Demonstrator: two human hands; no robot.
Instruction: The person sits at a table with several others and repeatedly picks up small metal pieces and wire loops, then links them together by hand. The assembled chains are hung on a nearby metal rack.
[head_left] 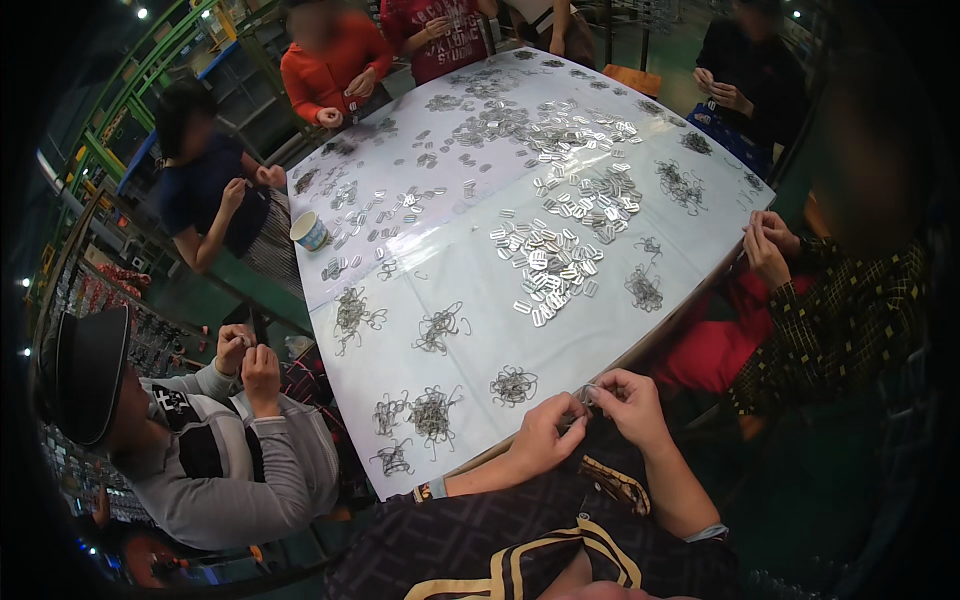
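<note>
My left hand (546, 434) and my right hand (630, 402) meet at the table's near edge, fingers pinched together. Between the fingertips shows a small, curved grey metal piece (588, 393); its exact kind is too small to make out. Just beyond my left hand lies a small heap of bent wire hooks (513, 385). A larger tangled heap of wire hooks (433, 415) sits farther left. Toward the table's middle, flat slotted metal plates (548, 258) are piled loosely, silvery and shiny.
The large table (420, 300) has a pale sheet over it, with more hook clusters (645, 290) and scattered plates. A paper cup (309, 232) stands on its left edge. Several people surround it, including one in a grey top (240, 470) and one in a dark patterned sleeve (830, 330).
</note>
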